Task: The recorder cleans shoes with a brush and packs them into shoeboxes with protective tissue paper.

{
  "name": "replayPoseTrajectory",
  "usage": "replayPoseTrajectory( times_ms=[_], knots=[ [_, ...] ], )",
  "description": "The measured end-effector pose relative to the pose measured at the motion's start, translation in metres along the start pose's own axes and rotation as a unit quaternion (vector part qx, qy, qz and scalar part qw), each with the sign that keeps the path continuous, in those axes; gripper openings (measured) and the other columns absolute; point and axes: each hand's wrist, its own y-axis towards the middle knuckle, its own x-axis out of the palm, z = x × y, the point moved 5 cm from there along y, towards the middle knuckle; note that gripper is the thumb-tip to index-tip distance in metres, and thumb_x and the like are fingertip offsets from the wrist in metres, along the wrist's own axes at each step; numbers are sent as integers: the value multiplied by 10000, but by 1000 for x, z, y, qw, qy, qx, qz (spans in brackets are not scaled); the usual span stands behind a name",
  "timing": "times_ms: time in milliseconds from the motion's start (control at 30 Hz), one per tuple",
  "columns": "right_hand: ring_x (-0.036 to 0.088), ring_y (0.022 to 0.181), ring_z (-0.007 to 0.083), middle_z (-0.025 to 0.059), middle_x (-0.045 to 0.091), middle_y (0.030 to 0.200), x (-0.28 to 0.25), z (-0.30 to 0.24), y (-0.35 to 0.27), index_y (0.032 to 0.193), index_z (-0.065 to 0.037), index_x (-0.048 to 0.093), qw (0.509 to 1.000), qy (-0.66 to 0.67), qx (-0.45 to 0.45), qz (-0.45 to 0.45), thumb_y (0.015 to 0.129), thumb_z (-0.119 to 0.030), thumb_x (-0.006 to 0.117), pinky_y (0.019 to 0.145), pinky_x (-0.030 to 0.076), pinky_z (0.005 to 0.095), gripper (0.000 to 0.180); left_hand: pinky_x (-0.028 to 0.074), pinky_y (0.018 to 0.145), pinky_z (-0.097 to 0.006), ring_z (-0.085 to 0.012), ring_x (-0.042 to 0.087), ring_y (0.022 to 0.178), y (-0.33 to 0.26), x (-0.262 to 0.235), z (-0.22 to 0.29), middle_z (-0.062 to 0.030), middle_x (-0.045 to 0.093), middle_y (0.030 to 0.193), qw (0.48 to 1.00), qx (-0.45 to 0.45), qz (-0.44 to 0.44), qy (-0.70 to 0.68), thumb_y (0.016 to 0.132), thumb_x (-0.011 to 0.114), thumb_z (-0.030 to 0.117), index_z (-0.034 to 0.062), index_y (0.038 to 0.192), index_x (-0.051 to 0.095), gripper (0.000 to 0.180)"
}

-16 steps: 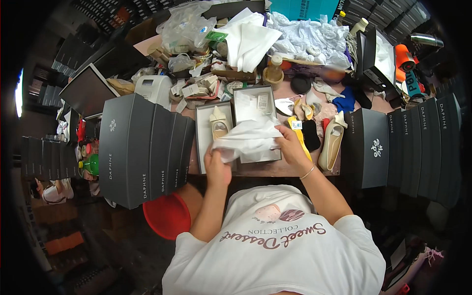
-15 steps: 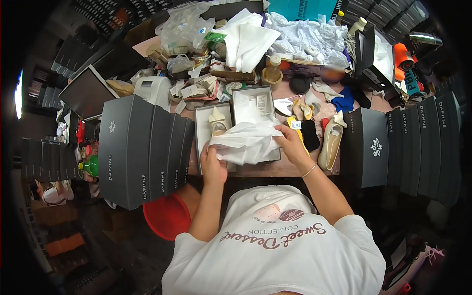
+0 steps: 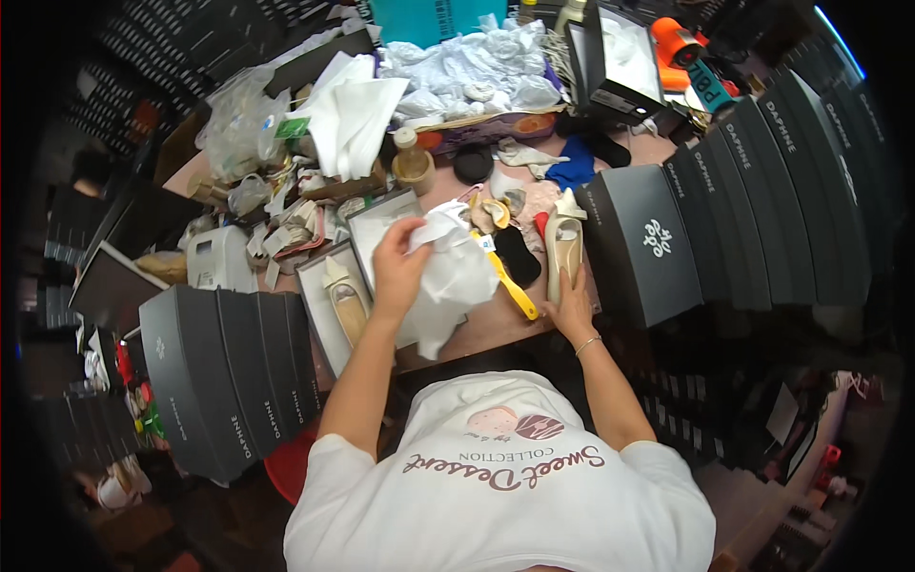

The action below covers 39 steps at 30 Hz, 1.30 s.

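- A crumpled sheet of white tissue paper (image 3: pixel 448 276) hangs over the near middle of the worktop (image 3: pixel 496 319), above the open shoe box.
- The left hand (image 3: pixel 398 267) has its grip closed on the upper left part of the tissue paper, fingers bunched into the paper.
- The right hand (image 3: pixel 570 303) rests at the heel end of a beige flat shoe (image 3: pixel 562 250), fingers laid against it; whether its grip is closed round the shoe cannot be told.
- That shoe lies toe away from the person, just right of the tissue paper, with a yellow shoehorn (image 3: pixel 510 286) lying between them.
- An open shoe box (image 3: pixel 376 229) lies under and behind the left hand; beside it to the left, a second tray (image 3: pixel 319 315) holds another beige shoe (image 3: pixel 345 303).
- A row of dark grey shoe boxes (image 3: pixel 224 372) stands at the left, another row (image 3: pixel 724 219) at the right.
- Farther back lie a pile of white paper (image 3: pixel 353 119) and a small jar (image 3: pixel 412 162).
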Motion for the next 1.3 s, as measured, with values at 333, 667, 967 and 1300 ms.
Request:
replayPoseTrajectory(
  times_ms=[333, 667, 967, 1300],
  knots=[
    [546, 1141, 187, 128, 548, 1251, -142, -32, -84, 1339, 72, 402, 702, 663, -3, -260, 669, -373, 773, 993, 405, 314, 885, 444, 647, -253, -135, 550, 691, 31, 15, -9, -66, 593, 809, 990, 43, 49, 126, 768, 648, 17, -6, 951, 689, 189],
    [517, 1123, 159, 115, 548, 1217, -181, -128, -88, 1326, 70, 415, 747, 608, -145, -225, 740, -221, 725, 972, 387, 279, 724, 450, 619, -265, -129, 566, 674, 79, 54, 100, -57, 592, 749, 979, 155, -21, 132, 767, 719, 106, -2, 863, 700, 146],
    [558, 1057, 166, 98, 576, 1155, -144, -44, -134, 1301, 58, 443, 801, 597, 38, -21, 734, -226, 659, 932, 433, 294, 671, 444, 562, -257, -101, 569, 586, 67, 76, -35, -58, 645, 656, 986, 3, -45, 160, 782, 686, 151, -16, 827, 687, 173],
    [572, 1002, 145, 84, 581, 1127, -102, -62, -78, 1312, 35, 436, 685, 724, 43, -64, 841, -224, 613, 854, 471, 283, 566, 466, 643, -263, -152, 593, 707, -4, 124, 44, -72, 635, 774, 916, 143, -330, 179, 721, 670, 35, 14, 871, 681, 152]
  ],
)
